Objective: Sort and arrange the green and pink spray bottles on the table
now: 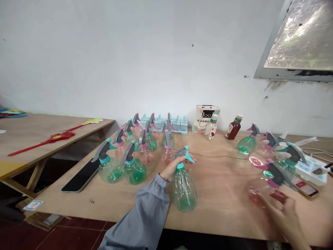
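Green-tinted clear plastic forms the spray bottle [185, 191] in our left hand [173, 169], which wraps its neck near the turquoise collar; whether its base rests on the tabletop [215, 208] or hangs just above, we cannot tell. We judge it light and thin-walled, likely to give under a squeeze and slick on its smooth, rounded belly, so the narrow neck seems our surest hold; the jutting trigger looks the likeliest part to snap. Right of the spray bottle, our right hand [284, 208] has thumb and fingers parted at the lower side of a pink bottle [256, 187], probably just as light; with the blur, we cannot tell whether they grip it. Left of the spray bottle we see a cluster of bottles [135, 172], round-bellied under grey heads, and past them a flat, glossy phone [80, 177]. Beyond the spray bottle stand a dark red bottle [233, 128] with a white cap, a paper-looking bag [199, 115] and pale blue, ribbed moulds [179, 125], all before a matte, pale wall [156, 62].
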Action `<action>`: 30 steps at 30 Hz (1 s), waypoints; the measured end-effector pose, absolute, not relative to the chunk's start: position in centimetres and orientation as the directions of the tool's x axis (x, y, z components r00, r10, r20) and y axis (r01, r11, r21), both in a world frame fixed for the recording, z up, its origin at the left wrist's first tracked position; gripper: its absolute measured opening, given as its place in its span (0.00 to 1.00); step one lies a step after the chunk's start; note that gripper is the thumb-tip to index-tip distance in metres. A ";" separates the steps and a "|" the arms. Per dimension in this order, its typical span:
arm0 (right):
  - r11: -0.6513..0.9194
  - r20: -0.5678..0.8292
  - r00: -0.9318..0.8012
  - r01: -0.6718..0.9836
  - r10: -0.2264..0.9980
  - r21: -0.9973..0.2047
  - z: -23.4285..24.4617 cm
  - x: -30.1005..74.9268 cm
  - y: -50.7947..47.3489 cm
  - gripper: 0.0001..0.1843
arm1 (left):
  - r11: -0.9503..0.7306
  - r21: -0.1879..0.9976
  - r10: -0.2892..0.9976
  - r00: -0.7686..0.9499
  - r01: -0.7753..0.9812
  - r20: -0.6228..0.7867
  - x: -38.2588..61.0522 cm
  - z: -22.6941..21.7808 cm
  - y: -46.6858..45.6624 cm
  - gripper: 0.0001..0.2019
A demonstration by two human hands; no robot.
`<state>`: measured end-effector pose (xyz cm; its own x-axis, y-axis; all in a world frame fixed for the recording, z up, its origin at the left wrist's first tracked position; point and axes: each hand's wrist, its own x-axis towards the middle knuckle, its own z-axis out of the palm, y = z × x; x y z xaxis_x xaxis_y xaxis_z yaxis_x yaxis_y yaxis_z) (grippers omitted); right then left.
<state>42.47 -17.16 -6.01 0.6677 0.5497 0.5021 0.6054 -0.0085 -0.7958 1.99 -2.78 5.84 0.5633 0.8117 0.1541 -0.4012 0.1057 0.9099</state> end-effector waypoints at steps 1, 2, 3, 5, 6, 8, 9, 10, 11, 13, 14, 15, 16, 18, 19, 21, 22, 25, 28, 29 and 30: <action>-0.011 0.479 0.652 0.599 0.588 -0.801 -6.1 41.1 -16.4 0.43 | 0.072 0.918 0.807 0.564 -0.389 0.176 2.1 5.9 -2.8 0.24; 0.005 0.472 0.629 0.597 0.618 -0.802 -6.1 39.8 -15.4 0.44 | 0.026 0.923 0.819 0.538 -0.384 0.201 2.2 6.0 -2.7 0.23; 0.044 0.486 0.605 0.598 0.631 -0.800 -6.1 38.6 -14.1 0.45 | -0.025 0.923 0.841 0.491 -0.384 0.227 2.4 6.0 -2.7 0.21; 0.145 0.526 0.524 0.603 0.669 -0.785 -6.2 36.6 -11.0 0.46 | -0.113 0.914 0.887 0.376 -0.390 0.270 2.7 6.1 -2.6 0.20; 0.196 0.549 0.503 0.592 0.667 -0.781 -6.2 35.8 -9.3 0.46 | -0.151 0.909 0.896 0.334 -0.388 0.291 2.8 6.2 -2.5 0.20; 0.266 0.570 0.464 0.568 0.678 -0.779 -6.3 34.8 -6.0 0.47 | -0.202 0.907 0.884 0.330 -0.368 0.331 2.9 6.3 -2.5 0.19; 0.288 0.574 0.449 0.557 0.685 -0.779 -6.4 34.4 -4.5 0.47 | -0.215 0.910 0.869 0.355 -0.353 0.343 2.9 6.3 -2.4 0.19; 0.300 0.573 0.435 0.549 0.695 -0.780 -6.3 34.0 -3.1 0.47 | -0.221 0.914 0.859 0.375 -0.341 0.348 2.9 6.3 -2.4 0.18; 0.305 0.571 0.422 0.546 0.704 -0.780 -6.3 33.6 -2.1 0.47 | -0.217 0.916 0.861 0.377 -0.338 0.343 2.8 6.2 -2.3 0.18; 0.311 0.571 0.419 0.540 0.706 -0.782 -6.1 32.7 -0.5 0.48 | -0.185 0.919 0.887 0.344 -0.347 0.308 2.7 6.0 -2.2 0.17; 0.316 0.574 0.425 0.536 0.700 -0.783 -6.0 32.1 -0.1 0.48 | -0.169 0.923 0.900 0.329 -0.346 0.288 2.7 5.8 -2.2 0.17; 0.321 0.578 0.437 0.531 0.689 -0.784 -5.9 31.6 0.2 0.49 | -0.155 0.928 0.904 0.331 -0.340 0.272 2.6 5.6 -2.1 0.18; 0.327 0.583 0.452 0.525 0.675 -0.786 -5.9 31.0 0.5 0.50 | -0.141 0.933 0.894 0.362 -0.331 0.263 2.5 5.4 -2.1 0.17; 0.334 0.591 0.485 0.517 0.645 -0.788 -5.9 30.0 0.7 0.50 | -0.127 0.941 0.847 0.460 -0.314 0.267 2.2 5.1 -1.9 0.15; 0.334 0.593 0.497 0.516 0.634 -0.789 -6.0 29.5 0.8 0.50 | -0.126 0.940 0.828 0.488 -0.318 0.276 2.2 5.0 -1.8 0.15; 0.333 0.593 0.517 0.512 0.618 -0.792 -6.3 28.9 1.1 0.50 | -0.121 0.929 0.839 0.465 -0.349 0.284 2.1 4.8 -1.8 0.14; 0.334 0.590 0.521 0.505 0.616 -0.796 -6.4 28.8 1.2 0.50 | -0.122 0.924 0.861 0.424 -0.362 0.280 2.1 4.7 -1.8 0.14; 0.341 0.577 0.504 0.486 0.643 -0.805 -6.8 28.6 1.6 0.49 | -0.147 0.921 0.897 0.343 -0.361 0.278 2.2 4.9 -2.1 0.14; 0.363 0.580 0.478 0.473 0.660 -0.803 -6.9 28.8 1.7 0.48 | -0.175 0.927 0.852 0.421 -0.333 0.312 2.3 5.2 -2.5 0.12; 0.369 0.582 0.478 0.468 0.658 -0.803 -6.9 28.8 1.7 0.48 | -0.175 0.928 0.846 0.432 -0.329 0.313 2.3 5.2 -2.6 0.12; 0.375 0.583 0.480 0.464 0.656 -0.803 -6.9 28.8 1.7 0.48 | -0.172 0.929 0.855 0.419 -0.328 0.307 2.3 5.2 -2.7 0.12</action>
